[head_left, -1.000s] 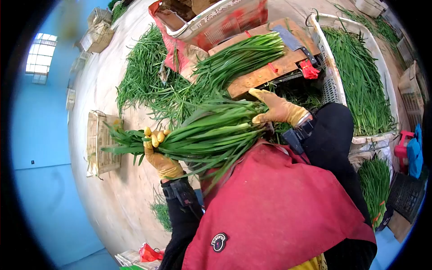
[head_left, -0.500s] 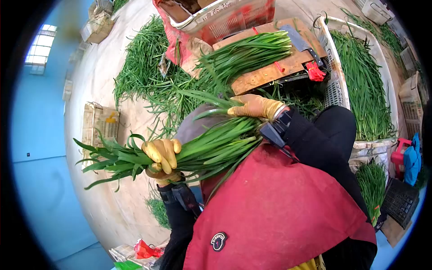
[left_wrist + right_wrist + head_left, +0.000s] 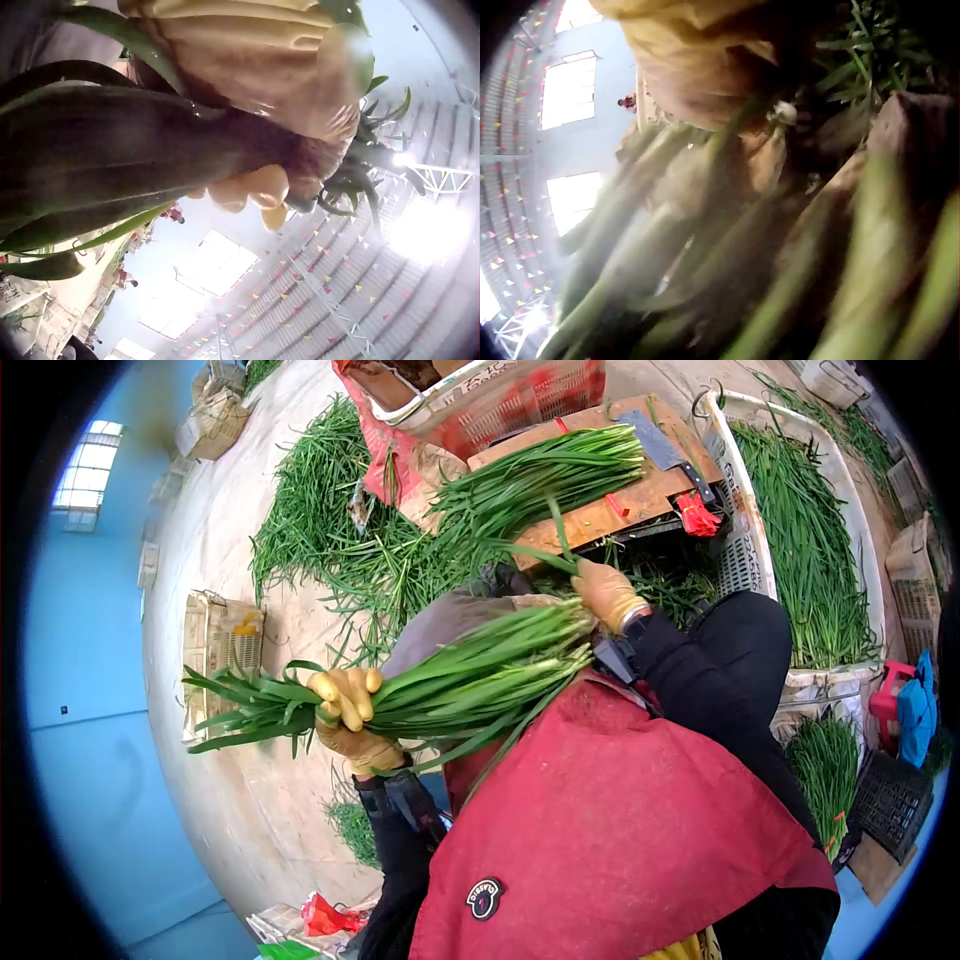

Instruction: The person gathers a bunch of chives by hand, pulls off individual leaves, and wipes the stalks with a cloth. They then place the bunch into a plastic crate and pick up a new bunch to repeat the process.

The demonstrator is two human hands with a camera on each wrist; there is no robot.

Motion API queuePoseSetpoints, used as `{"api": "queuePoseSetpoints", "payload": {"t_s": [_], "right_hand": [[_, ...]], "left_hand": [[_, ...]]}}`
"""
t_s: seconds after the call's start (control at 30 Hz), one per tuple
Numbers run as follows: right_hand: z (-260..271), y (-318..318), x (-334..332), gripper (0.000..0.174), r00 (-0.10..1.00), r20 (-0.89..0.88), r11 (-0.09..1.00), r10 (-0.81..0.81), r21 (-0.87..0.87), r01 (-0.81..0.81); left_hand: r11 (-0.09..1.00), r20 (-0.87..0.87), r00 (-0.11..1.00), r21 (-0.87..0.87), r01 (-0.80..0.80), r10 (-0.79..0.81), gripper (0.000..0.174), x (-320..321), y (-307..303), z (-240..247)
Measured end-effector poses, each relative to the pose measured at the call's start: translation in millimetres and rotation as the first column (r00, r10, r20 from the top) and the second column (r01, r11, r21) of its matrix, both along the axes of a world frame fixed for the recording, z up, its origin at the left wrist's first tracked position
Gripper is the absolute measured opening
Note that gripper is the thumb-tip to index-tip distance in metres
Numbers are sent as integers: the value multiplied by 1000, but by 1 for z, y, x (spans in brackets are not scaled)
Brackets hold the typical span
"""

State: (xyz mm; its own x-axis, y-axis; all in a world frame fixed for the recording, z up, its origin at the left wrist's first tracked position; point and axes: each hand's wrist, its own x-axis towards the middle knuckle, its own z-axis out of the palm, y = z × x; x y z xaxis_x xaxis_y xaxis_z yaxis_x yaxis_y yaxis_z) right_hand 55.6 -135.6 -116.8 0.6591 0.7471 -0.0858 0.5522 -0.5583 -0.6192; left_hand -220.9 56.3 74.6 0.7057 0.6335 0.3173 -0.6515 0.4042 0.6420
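Observation:
My gloved left hand (image 3: 350,710) grips a thick bunch of garlic chives (image 3: 480,680) near its leafy end, and the leaf tips (image 3: 235,710) fan out beyond the fist. Fingers wrap round the leaves in the left wrist view, under the glove cuff (image 3: 247,67). At the pale stem end, my gloved right hand (image 3: 608,595) pinches a few loose leaves (image 3: 540,552) that stick up and left from its fingers. Blurred stems (image 3: 667,225) fill the right wrist view just below that hand. The bunch lies across the lap, over the red apron (image 3: 610,800).
Ahead, a wooden board (image 3: 560,535) bears another chive pile (image 3: 550,475), a cleaver (image 3: 660,445) and red ties (image 3: 697,515). A heap of greens (image 3: 320,500) covers the floor at left. A white crate (image 3: 740,550) of chives stands right; a red-and-white crate (image 3: 500,410) is behind.
The right hand has drawn a few leaves apart from the bunch and moved right, to the stem end. The left hand came toward the body, then shifted slightly, keeping its grip.

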Motion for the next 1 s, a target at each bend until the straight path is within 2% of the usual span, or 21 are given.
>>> {"api": "queuePoseSetpoints", "payload": {"t_s": [0.03,0.07,0.1,0.17,0.23,0.33,0.37,0.4,0.43,0.47,0.53,0.57,0.6,0.63,0.67,0.73,0.8,0.83,0.87,0.93,1.0], "right_hand": [[-15,-13,9,17,1000,-26,999,-18,-32,17],[-15,-26,13,16,997,-24,983,-73,-172,68],[-36,-46,21,20,996,-60,990,-59,-132,51],[-41,-67,28,32,993,-103,935,58,-343,-90],[-12,-68,29,48,974,-205,843,97,-504,-190],[-1,-55,18,49,982,-163,994,93,-43,-101],[4,-50,14,49,890,-433,989,144,87,-118],[9,-45,12,48,722,-657,972,216,215,-94],[20,-39,7,48,495,-815,944,301,329,-33],[49,-33,-3,43,299,-930,974,216,227,2],[39,-22,-20,37,648,-691,889,319,455,47],[39,-21,-20,31,736,-648,894,194,426,140],[38,-21,-20,26,803,-593,884,60,406,234],[64,-22,-26,17,761,-648,809,26,461,365],[68,-25,-25,14,723,-685,772,94,508,381],[88,-30,-27,20,828,-527,787,192,586,190],[115,-21,-36,28,936,-106,734,335,652,-189],[124,-13,-43,32,912,114,689,393,621,-374],[127,-4,-51,39,873,144,678,465,576,-457],[124,7,-64,39,845,326,741,424,412,-531],[119,13,-65,39,836,291,740,465,390,-548]], "left_hand": [[999,1,1000,-27,-24,25,9,-8,6,-3],[992,8,996,-84,-90,91,9,-8,3,-1],[986,12,994,-128,-106,108,10,-13,10,-9],[956,-3,982,-229,-182,187,18,-21,11,-20],[943,-79,964,-199,-266,255,30,-30,15,-34],[918,-170,939,-218,-331,298,39,-36,16,-44],[911,-197,932,-227,-345,304,41,-39,18,-47],[908,-213,925,-217,-358,313,42,-43,21,-54],[906,-230,918,-206,-369,322,43,-48,24,-62],[904,-246,911,-194,-380,330,44,-49,25,-65],[904,-225,920,-219,-368,320,44,-50,24,-67],[901,-218,922,-230,-367,320,44,-52,22,-66],[901,-222,918,-217,-376,329,44,-53,21,-66],[901,-225,914,-204,-384,338,44,-51,19,-64],[900,-228,910,-192,-392,347,43,-50,17,-62],[900,-228,904,-165,-402,362,44,-48,14,-59],[898,-226,901,-163,-409,370,45,-46,11,-57],[899,-220,904,-169,-405,366,45,-46,11,-57],[900,-214,907,-174,-400,362,45,-46,12,-57],[904,-200,916,-185,-385,349,46,-47,11,-55],[910,-183,926,-200,-364,330,46,-47,11,-51]]}}
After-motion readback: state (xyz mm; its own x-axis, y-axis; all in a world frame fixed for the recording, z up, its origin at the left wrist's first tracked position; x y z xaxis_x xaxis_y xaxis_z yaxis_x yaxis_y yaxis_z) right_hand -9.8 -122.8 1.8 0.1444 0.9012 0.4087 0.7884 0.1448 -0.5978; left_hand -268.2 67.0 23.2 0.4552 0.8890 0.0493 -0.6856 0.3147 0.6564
